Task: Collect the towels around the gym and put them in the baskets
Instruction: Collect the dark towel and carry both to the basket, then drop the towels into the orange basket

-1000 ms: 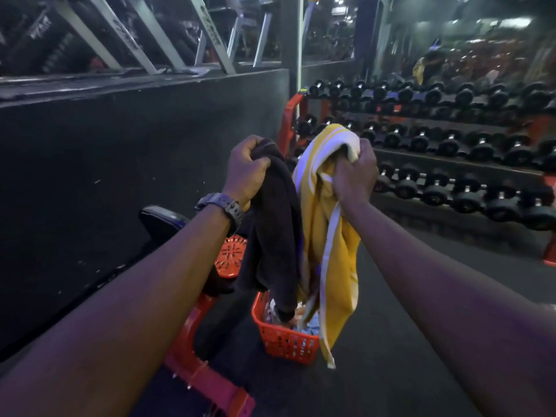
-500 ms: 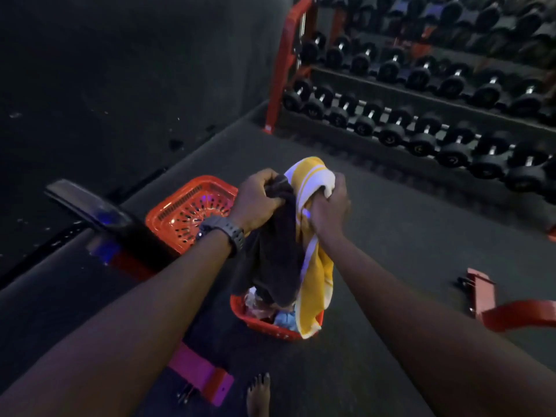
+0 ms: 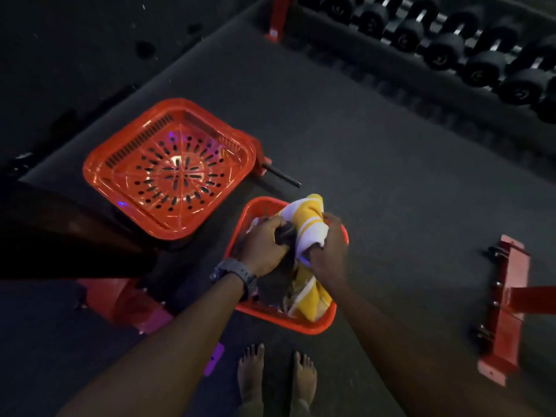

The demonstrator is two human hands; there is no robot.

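Two orange plastic baskets stand on the dark gym floor. The near basket (image 3: 304,326) holds towels. My left hand (image 3: 261,251), with a grey watch on the wrist, grips a dark towel (image 3: 285,236) inside it. My right hand (image 3: 328,251) grips a yellow and white striped towel (image 3: 307,218), which lies bunched in the same basket with part of it draped toward the near rim. The far basket (image 3: 99,173), larger in view, has nothing in it and shows its slotted bottom.
A rack of black dumbbells (image 3: 451,46) with a red post (image 3: 278,16) runs along the top right. Red bench feet lie at right (image 3: 505,311) and lower left (image 3: 129,305). A black bench pad (image 3: 60,236) sits at left. My bare feet (image 3: 276,377) stand just behind the near basket.
Both hands have come down from chest height, lowering the dark towel and the striped towel into the near basket. My view has tilted down to the floor.
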